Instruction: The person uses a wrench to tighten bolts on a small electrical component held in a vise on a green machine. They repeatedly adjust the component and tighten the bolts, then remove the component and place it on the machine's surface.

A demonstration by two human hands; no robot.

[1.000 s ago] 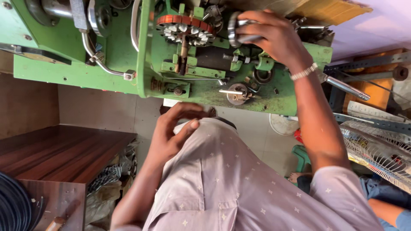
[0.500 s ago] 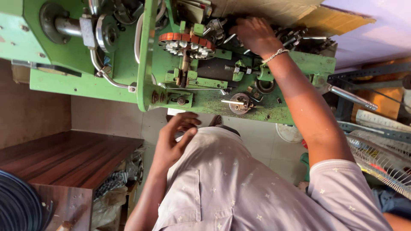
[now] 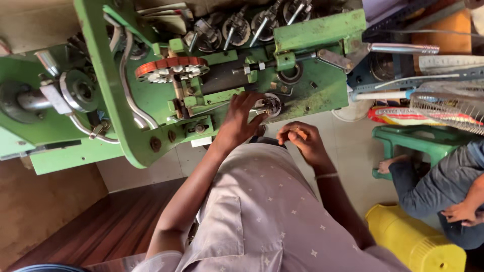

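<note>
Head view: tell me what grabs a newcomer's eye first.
A big green machine fills the top, with an orange-rimmed toothed wheel near its middle. The left hand has its fingers on a small metal knob at the machine's lower edge. The right hand pinches a small orange piece just below.

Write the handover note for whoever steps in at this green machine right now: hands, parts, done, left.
Left hand: fingers on the small round metal spindle at the front of the green machine.
Right hand: off the machine, near the body, pinching a small orange piece; what it is cannot be told.
Parts: orange-and-white toothed wheel sits on the machine, untouched.
Nearby: a second person sits at right beside a green stool and yellow container.
Done: orange piece in hand.
Left: the piece is not yet on the machine.
</note>
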